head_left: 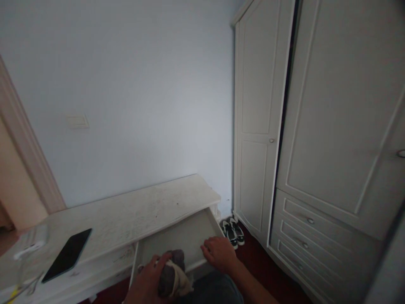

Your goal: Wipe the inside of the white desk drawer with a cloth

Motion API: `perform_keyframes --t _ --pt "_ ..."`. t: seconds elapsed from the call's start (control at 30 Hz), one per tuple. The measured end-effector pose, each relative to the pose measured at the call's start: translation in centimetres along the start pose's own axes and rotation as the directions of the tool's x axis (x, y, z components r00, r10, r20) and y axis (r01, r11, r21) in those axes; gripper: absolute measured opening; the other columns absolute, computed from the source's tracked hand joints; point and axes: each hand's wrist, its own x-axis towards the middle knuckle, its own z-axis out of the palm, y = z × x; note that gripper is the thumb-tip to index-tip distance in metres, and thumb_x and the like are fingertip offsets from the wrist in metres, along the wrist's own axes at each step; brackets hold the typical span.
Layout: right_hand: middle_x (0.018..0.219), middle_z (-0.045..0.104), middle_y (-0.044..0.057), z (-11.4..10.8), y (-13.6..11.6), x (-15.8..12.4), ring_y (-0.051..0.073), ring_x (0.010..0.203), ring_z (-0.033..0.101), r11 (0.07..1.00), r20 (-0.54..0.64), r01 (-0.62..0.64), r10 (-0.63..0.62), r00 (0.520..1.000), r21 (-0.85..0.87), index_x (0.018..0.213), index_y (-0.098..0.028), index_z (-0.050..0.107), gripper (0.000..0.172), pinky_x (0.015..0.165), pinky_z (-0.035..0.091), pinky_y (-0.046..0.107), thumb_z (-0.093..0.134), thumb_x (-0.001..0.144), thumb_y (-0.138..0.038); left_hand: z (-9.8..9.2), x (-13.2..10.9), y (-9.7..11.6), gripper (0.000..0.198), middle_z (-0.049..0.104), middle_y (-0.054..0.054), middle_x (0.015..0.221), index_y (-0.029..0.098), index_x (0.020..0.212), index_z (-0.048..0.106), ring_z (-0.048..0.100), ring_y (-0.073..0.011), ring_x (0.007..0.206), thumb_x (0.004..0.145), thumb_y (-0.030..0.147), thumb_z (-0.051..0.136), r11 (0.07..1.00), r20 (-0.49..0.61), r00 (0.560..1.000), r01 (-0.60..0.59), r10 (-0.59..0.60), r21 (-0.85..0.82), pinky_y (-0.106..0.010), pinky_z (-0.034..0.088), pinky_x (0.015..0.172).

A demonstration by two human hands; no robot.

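Note:
A white drawer (177, 238) is pulled out of a low white cabinet, and its bare bottom shows. My left hand (147, 276) is closed round a bundle of grey and cream cloth (174, 276) that looks like rolled-up socks. The bundle is at the drawer's front edge, on the near side. At the front right corner of the drawer, my right hand (218, 253) has its fingers curled over the rim. My knee in dark trousers (218, 287) is just below that hand.
On the cabinet top (152, 207) lies a dark tablet (68, 255), with a white item (33, 240) left of it. Black-and-white shoes (232, 232) stand on the red floor between cabinet and wardrobe (257, 114). A light switch (77, 121) is on the wall.

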Motion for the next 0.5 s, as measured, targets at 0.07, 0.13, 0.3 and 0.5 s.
perform_keyframes --t 0.07,0.13,0.3,0.5 --pt "0.107 0.084 0.011 -0.1 0.0 0.0 0.027 0.103 0.08 1.0 0.005 -0.001 0.001 1.0 -0.008 0.106 -0.022 0.08 0.052 0.082 0.051 0.034 0.036 0.115 -0.05 0.5 0.9 1.9 0.099 0.063 -0.013 0.159 0.025 0.161 0.052 0.065 -0.0313 0.142 0.068 0.041 0.08 0.996 0.016 0.999 -0.043 0.044 -0.073 -0.037 0.047 0.119" --pt "0.108 0.084 0.011 -0.1 0.0 0.0 0.028 0.103 0.08 1.0 0.007 -0.002 0.002 1.0 -0.014 0.107 -0.022 0.079 0.051 0.082 0.051 0.035 0.037 0.115 -0.05 1.1 1.7 3.7 0.101 0.061 -0.013 0.161 0.026 0.162 0.051 0.063 -0.0325 0.143 0.068 0.043 0.082 0.992 0.015 0.996 -0.083 0.085 -0.099 -0.038 0.046 0.12" --pt "0.109 0.084 0.011 -0.1 0.1 0.0 0.028 0.103 0.08 1.0 0.008 0.013 -0.013 1.0 -0.014 0.108 -0.023 0.079 0.043 0.082 0.05 0.035 0.041 0.113 -0.043 2.8 2.4 7.1 0.1 0.051 -0.013 0.171 0.028 0.165 0.051 0.053 -0.0337 0.153 0.07 0.036 0.083 1.0 0.03 0.999 -0.028 0.028 -0.009 -0.04 0.042 0.125" --pt "0.108 0.084 0.01 -0.1 0.1 0.0 0.026 0.102 0.079 1.0 -0.004 0.014 -0.014 1.0 -0.002 0.106 -0.022 0.079 0.043 0.081 0.049 0.034 0.04 0.113 -0.041 2.5 1.4 6.3 0.1 0.046 -0.011 0.174 0.036 0.169 0.044 0.055 -0.0301 0.152 0.076 0.004 0.065 0.991 0.098 0.993 0.047 -0.06 0.122 -0.038 0.046 0.118"
